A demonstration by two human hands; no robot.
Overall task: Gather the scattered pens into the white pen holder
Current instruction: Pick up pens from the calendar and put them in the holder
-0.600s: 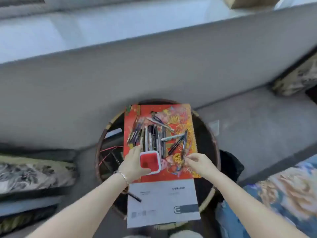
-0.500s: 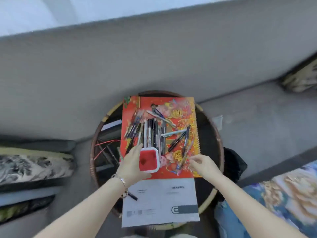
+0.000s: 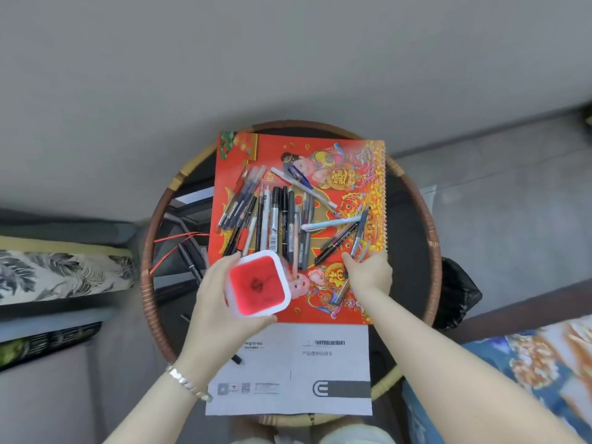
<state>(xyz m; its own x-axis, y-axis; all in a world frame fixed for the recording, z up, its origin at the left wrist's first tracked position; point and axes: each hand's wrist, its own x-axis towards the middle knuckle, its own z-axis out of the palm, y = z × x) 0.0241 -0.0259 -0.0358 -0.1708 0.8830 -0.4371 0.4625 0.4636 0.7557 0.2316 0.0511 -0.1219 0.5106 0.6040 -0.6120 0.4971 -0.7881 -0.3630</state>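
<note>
My left hand (image 3: 216,304) grips the white square pen holder (image 3: 237,304), whose inside looks red and holds no pens. Several pens (image 3: 275,219) lie in a loose pile on a red picture calendar (image 3: 352,161), just beyond the holder. To their right lie a light blue pen (image 3: 330,223) and two dark pens (image 3: 336,243). My right hand (image 3: 370,274) rests on the calendar's right side, its fingers closed around a thin pen (image 3: 341,294) that sticks out from under the palm.
The calendar and a white printed sheet (image 3: 288,379) lie on a round dark table with a rattan rim (image 3: 147,267). Red wires (image 3: 173,241) and a black pen lie on its left part. A black bag (image 3: 458,293) sits to the right, and patterned cushions flank both sides.
The view has tipped down and closer to the table. My left hand has brought the holder a little nearer to me. My right hand has reached further in among the right-hand pens.
</note>
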